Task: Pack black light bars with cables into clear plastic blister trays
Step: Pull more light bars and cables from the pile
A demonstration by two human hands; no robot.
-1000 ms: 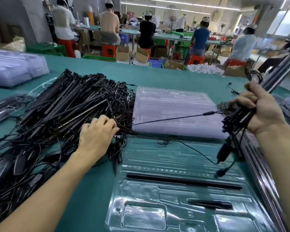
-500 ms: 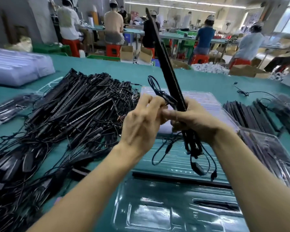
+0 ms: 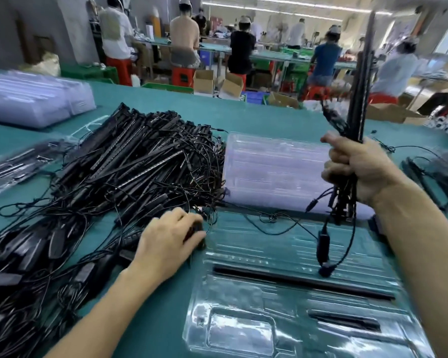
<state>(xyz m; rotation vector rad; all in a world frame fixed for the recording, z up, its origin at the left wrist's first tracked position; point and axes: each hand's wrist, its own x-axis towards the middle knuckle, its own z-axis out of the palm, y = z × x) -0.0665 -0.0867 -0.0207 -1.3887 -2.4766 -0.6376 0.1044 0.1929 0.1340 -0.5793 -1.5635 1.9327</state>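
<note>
**A:** From the head camera, what's the right hand doing?

**B:** The right hand (image 3: pixel 357 171) is at the right of the frame. Its fist is wrapped tight round the upright bars (image 3: pixel 358 94), which are black and reach almost to the top edge. Blur hides how many there are. Their cables (image 3: pixel 347 202) hang below the fist, and a plug (image 3: pixel 322 245) dangles above the open tray (image 3: pixel 243 332).

**A:** And the left hand?

**B:** The left hand (image 3: pixel 171 244) is at lower centre, on the right edge of the pile of bars (image 3: pixel 130 171). Its fingers are bent over a dark piece there. I can't tell whether they actually close on it.

**A:** Is anything in the tray?

**B:** One long bar (image 3: pixel 295 281) lies across its long slot. A short black piece (image 3: pixel 344 322) sits in a smaller slot, lower right.

**A:** What's around it?

**B:** A stack of clear trays (image 3: pixel 269 171) sits just behind, in the centre of the green table (image 3: pixel 243 117). There are more stacks (image 3: pixel 31 102) at upper left and more bars (image 3: pixel 435 177) at the right edge. People sit at benches along the top.
</note>
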